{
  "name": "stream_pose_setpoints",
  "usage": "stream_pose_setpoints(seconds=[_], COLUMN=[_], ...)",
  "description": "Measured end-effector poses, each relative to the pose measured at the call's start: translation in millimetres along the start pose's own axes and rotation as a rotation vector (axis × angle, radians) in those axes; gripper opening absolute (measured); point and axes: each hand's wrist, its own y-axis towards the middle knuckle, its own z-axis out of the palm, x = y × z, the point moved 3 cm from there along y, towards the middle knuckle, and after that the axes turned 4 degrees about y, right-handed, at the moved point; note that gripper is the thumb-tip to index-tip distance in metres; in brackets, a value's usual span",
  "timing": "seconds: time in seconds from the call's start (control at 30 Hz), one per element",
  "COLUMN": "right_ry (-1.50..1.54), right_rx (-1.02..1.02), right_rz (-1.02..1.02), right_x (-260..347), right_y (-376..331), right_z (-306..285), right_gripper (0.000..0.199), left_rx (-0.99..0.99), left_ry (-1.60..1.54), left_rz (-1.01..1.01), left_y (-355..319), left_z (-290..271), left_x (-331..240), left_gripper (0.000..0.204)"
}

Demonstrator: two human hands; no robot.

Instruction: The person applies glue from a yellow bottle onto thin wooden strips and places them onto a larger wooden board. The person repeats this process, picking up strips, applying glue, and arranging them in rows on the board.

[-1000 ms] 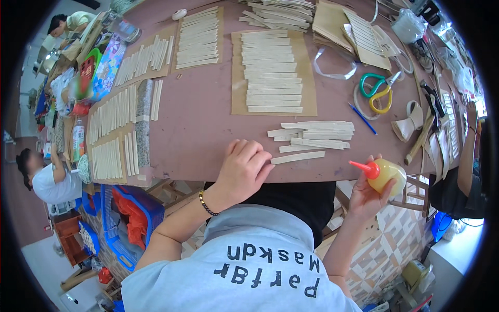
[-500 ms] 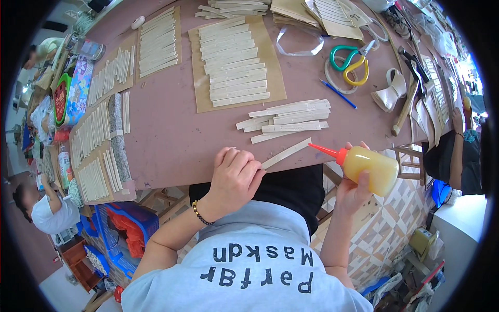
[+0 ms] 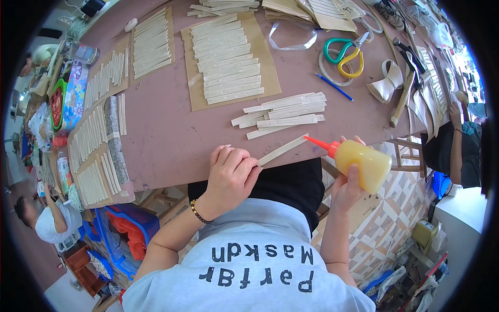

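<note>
Left hand [image 3: 228, 171] half-curled, I'm pinching, it seems, the near end of a strip [image 3: 283, 150] by the table [image 3: 166, 145] edge. Rows [image 3: 226, 65] are lying on card [image 3: 270, 88], apparently done; a loose pile [image 3: 291, 112] is seemingly remaining. The strip is slanting away rightward. Right hand [image 3: 347, 191] wrapped around the bottle [image 3: 366, 167], I'm pointing its nozzle [image 3: 319, 144] leftward at the strip's far end.

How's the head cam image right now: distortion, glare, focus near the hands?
Head view: strong fisheye, black surround, person at left rim looks tipped over; head view: upper right rim washed out, bluish-white; head view: left hand, wood-coloured strip and bottle read fairly clear; head view: fine detail toward the side rims is soft.
</note>
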Motion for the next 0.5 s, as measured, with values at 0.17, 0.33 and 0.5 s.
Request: stream_pose_setpoints(seconds=[0.17,0.33,0.5], right_ry=[-0.001,-0.038,0.024], right_rx=[0.055,0.035,0.107], right_rz=[0.032,-0.008,0.093], right_x=[0,1,-4], right_y=[-7,-8,-22], right_z=[6,7,18], right_gripper=[0.064,0.066,0.068], left_rx=[-0.009,-0.021,-0.055], left_ry=[-0.015,-0.028,-0.048], left_rz=[0.016,0.029,0.043], left_y=[-3,-8,-11], left_z=[0,1,1], left_x=[1,4,7], left_gripper=[0.019,0.019,0.021])
